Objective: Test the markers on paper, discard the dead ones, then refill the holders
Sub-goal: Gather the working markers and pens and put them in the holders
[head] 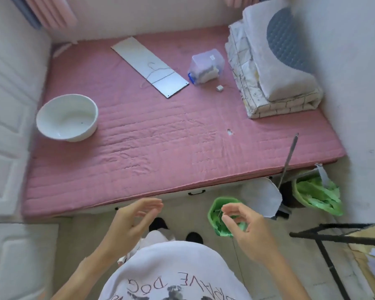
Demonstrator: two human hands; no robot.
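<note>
Plainly standing at the foot of a bed [160, 148] with a pink quilted cover, both hands raised in front of a white printed T-shirt [173, 269]. Left hand [136, 219] loose and unclenched, fingers gently bent, gripping nothing. Right hand [245, 226] poised over a small green bin [214, 215] on the floor, thumb and forefinger curved toward each other, almost pinching; impossible to tell whether something thin sits between them.

On the bed: a white bowl [67, 118] near the left edge, a long pale panel [149, 66] bearing a thin dark looping line farther back, and just beside its right end a clear plastic box [206, 66] with a blue latch and whitish contents. Near the box, a tiny pale cube [219, 88]. At the far right corner, folded bedding [273, 72] stacked high.

Markers themselves too small or hidden to pick out; cannot tell whether the box holds any.

Beside the bed's right corner, a second green bin [318, 195] and a slanted thin metal rod [288, 161].
</note>
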